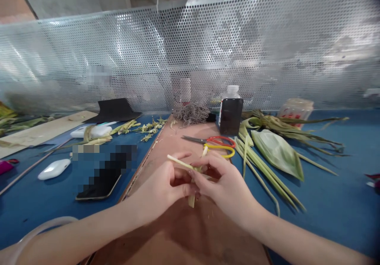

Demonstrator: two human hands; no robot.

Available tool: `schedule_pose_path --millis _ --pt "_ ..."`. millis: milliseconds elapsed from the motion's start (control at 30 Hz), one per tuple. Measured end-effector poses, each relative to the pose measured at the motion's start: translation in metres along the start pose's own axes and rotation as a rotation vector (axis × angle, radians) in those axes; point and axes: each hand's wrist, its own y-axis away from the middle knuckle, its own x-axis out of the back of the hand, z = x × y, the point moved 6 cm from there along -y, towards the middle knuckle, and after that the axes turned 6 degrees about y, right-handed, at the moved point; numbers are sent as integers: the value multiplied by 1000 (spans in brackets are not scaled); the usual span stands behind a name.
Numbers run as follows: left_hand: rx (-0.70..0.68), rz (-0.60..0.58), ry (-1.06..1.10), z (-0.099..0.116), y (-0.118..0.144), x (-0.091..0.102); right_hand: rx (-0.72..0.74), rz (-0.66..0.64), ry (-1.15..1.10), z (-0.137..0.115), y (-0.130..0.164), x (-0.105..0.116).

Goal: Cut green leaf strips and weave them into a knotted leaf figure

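Note:
Both hands meet over the brown board, fingertips almost touching. Pale green-yellow leaf strips are pinched between them; one sticks out to the upper left, and a short end hangs below the fingers. My left hand is closed on the strips from the left side. My right hand grips them from the right with thumb and fingers. Just beyond the hands lie scissors with one red and one yellow handle. How the strips are folded or crossed is partly hidden by the fingers.
Right of the board are long green stalks, a broad leaf and dried leaves. A black phone leans on a bottle. Grey string lies behind. Leftward are another phone, a white case and small woven pieces.

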Motion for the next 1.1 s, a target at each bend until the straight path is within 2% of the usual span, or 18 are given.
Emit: schedule_pose_path --millis 233,400,500,700,900,1033,1100 --pt "-91 -34 -257 14 4 4 86 -37 30 -6 -1 5" --pt "-53 -126 -325 13 7 3 122 -32 67 -9 -1 6" --pt "-51 -127 -298 9 5 3 94 -33 68 -3 -2 7" --pt "-27 -71 -71 8 3 3 126 -194 -25 -2 -1 7" --pt "-10 -40 -59 11 1 7 67 -172 -43 0 1 9" --pt "-12 5 -75 8 0 13 103 -124 53 -1 3 9" --pt "4 8 -95 6 1 13 126 -145 90 -3 4 7"
